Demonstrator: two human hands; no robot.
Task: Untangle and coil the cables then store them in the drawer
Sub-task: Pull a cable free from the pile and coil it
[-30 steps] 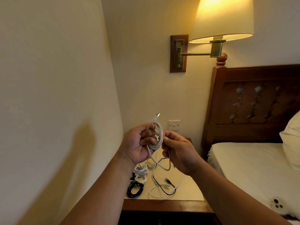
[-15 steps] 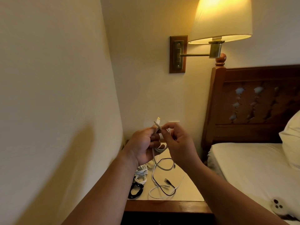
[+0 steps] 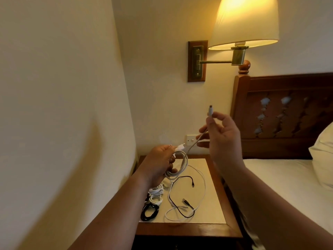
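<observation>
white cable [image 3: 182, 164] coil hangs gripped in left hand [image 3: 160, 164]; right hand [image 3: 222, 134], above and right of it, pinches its plug end [image 3: 210, 111] upright.

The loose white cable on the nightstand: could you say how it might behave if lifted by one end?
Probably floppy: the loose white cable lies in slack curves. It may drag the black cable along, since they cross. Likely light, being thin.

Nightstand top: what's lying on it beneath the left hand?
Small white cable bundles and a black coil, beside loose white and black cables. The left forearm covers their left edges.
</observation>
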